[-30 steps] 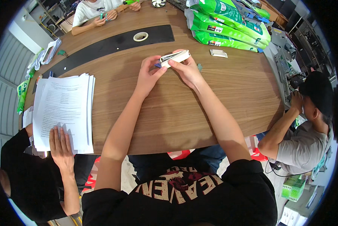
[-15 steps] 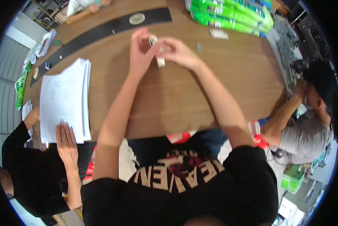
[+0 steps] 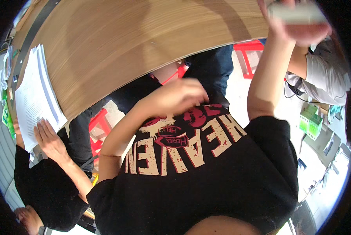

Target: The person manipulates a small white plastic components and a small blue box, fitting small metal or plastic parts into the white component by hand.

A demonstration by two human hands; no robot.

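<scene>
My left hand (image 3: 179,96) is in front of my shirt, just off the table's near edge. It is smeared by motion, with fingers bent; whether they hold anything does not show. At the upper right my right hand (image 3: 285,29) is raised, its fingers around a pale, oblong flat thing (image 3: 298,13). Blur hides what kind of thing that is. Part of this hand runs toward the picture's dark rim.
A wooden table (image 3: 116,43) curves across the top. On its left a person's hand (image 3: 50,141) rests on a paper stack (image 3: 36,94). Another person in a grey shirt (image 3: 324,74) sits at right. Red stools (image 3: 248,47) stand below the table edge.
My hands have parted. The left came back toward my chest; the right swung up and right with a pale thing in it. The view has shifted, so the table's far side is out of sight.
</scene>
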